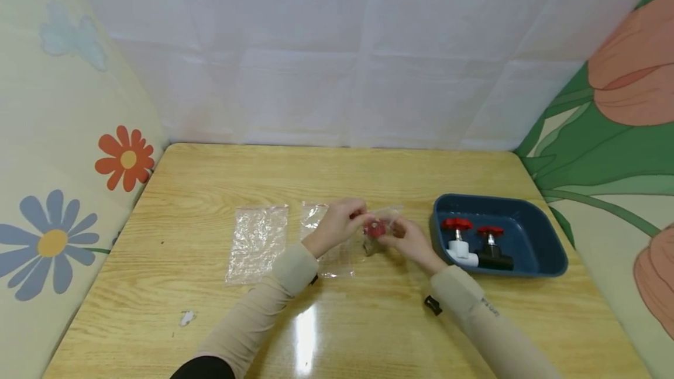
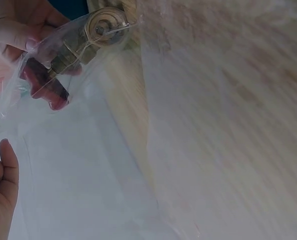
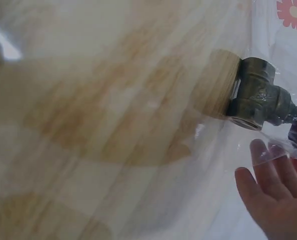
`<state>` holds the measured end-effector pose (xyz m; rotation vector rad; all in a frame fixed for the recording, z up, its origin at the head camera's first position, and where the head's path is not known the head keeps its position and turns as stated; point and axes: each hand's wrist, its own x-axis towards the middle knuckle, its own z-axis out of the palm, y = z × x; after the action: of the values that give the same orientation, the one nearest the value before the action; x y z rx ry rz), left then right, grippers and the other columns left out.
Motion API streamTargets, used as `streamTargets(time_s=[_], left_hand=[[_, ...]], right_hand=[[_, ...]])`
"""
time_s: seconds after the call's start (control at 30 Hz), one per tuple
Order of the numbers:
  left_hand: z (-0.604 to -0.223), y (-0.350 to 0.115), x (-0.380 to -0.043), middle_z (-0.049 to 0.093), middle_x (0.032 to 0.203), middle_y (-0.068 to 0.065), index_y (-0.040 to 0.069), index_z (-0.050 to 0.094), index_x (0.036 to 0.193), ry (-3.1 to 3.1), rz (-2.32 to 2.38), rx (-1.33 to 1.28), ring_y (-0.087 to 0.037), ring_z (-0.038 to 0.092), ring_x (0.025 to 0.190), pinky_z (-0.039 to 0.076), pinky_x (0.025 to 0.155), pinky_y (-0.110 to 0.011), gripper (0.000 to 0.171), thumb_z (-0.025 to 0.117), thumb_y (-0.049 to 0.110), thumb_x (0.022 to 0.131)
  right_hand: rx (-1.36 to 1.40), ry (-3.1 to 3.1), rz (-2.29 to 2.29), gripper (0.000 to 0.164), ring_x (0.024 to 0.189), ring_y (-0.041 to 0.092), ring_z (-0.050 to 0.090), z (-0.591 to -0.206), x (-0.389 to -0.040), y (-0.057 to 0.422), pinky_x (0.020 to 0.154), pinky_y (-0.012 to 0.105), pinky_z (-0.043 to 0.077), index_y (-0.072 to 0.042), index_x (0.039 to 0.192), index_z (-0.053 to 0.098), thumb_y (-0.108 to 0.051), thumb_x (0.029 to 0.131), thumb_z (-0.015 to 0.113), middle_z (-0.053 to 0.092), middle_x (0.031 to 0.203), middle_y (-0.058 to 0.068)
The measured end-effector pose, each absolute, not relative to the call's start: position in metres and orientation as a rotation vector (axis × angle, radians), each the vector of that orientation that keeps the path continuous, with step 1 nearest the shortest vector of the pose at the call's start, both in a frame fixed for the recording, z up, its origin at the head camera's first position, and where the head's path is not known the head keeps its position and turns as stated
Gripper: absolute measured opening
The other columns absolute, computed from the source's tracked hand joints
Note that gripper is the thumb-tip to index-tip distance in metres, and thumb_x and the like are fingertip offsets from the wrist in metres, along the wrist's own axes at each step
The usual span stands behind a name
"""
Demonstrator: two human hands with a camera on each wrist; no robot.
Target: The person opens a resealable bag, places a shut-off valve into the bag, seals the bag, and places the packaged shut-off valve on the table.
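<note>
Over the middle of the table, a clear plastic bag (image 1: 389, 213) contains a brass valve (image 3: 258, 95) with a red handwheel (image 1: 375, 228). In the head view my left hand (image 1: 339, 226) pinches the bag near the handwheel. My right hand (image 1: 413, 243) grips the bag's right side. The left wrist view shows the right hand (image 2: 31, 30) with its thumb in front of the bag and fingers behind the valve (image 2: 73, 52). Part of the left hand (image 2: 1, 192) appears at that view's lower left. Right-hand fingers (image 3: 268, 170) reach up below the valve in the right wrist view.
Two flat clear bags lie left of the hands, the outer bag (image 1: 258, 244) and a nearer bag (image 1: 337, 262) partly under the left arm. At the right, a blue tray (image 1: 550, 250) holds a white valve (image 1: 459, 250) and a black valve (image 1: 495, 257), both with red handwheels.
</note>
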<state>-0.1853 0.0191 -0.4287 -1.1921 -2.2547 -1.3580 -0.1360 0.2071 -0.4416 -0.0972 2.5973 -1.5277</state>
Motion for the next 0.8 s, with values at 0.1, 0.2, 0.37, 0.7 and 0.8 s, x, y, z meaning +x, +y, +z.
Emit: streamTargets(time_s=[0.1, 0.2, 0.37, 0.7, 0.8], left_hand=[[-0.427, 0.019, -0.185, 0.051, 0.062, 0.002, 0.007, 0.052, 0.068, -2.305, -1.364, -1.173, -0.006, 0.041, 0.056, 0.038, 0.05, -0.016, 0.02, 0.068, 0.008, 0.08], [-0.426, 0.021, -0.185, 0.053, 0.063, 0.001, 0.007, 0.053, 0.069, -2.336, -1.377, -1.174, -0.006, 0.043, 0.056, 0.039, 0.05, -0.016, 0.018, 0.067, 0.008, 0.08], [-0.425, 0.024, -0.183, 0.056, 0.064, 0.0, 0.006, 0.055, 0.071, -2.357, -1.401, -1.184, -0.007, 0.047, 0.056, 0.042, 0.05, -0.015, 0.016, 0.067, 0.011, 0.081], [-0.425, 0.031, -0.181, 0.054, 0.06, 0.003, 0.006, 0.056, 0.071, -2.435, -1.518, -1.16, -0.004, 0.045, 0.05, 0.042, 0.044, -0.017, 0.017, 0.065, 0.014, 0.083], [-0.425, 0.032, -0.181, 0.053, 0.059, 0.002, 0.006, 0.056, 0.072, -2.483, -1.558, -1.129, -0.007, 0.046, 0.049, 0.042, 0.044, -0.018, 0.017, 0.066, 0.015, 0.083]], right_hand=[[-0.094, 2.592, -1.555, 0.036, 0.099, 0.034, 0.059, -0.443, -0.136, 0.207, 0.081, 0.036, 0.05, 0.007, 0.113, 0.056, 0.001, 0.078, 0.067, 0.061, 0.106, 0.024], [-0.093, 2.622, -1.546, 0.035, 0.094, 0.032, 0.061, -0.445, -0.135, 0.207, 0.078, 0.033, 0.051, 0.006, 0.111, 0.058, 0.002, 0.077, 0.067, 0.063, 0.102, 0.023], [-0.098, 2.629, -1.572, 0.03, 0.084, 0.028, 0.064, -0.446, -0.131, 0.21, 0.069, 0.024, 0.051, 0.009, 0.106, 0.06, 0.004, 0.077, 0.067, 0.065, 0.092, 0.022], [-0.064, 2.651, -1.509, 0.026, 0.077, 0.022, 0.065, -0.445, -0.121, 0.218, 0.065, 0.023, 0.051, 0.008, 0.102, 0.061, 0.002, 0.077, 0.068, 0.067, 0.085, 0.018], [-0.032, 2.641, -1.484, 0.027, 0.078, 0.024, 0.065, -0.443, -0.117, 0.22, 0.064, 0.025, 0.051, 0.008, 0.102, 0.061, 0.0, 0.078, 0.068, 0.067, 0.086, 0.018]])
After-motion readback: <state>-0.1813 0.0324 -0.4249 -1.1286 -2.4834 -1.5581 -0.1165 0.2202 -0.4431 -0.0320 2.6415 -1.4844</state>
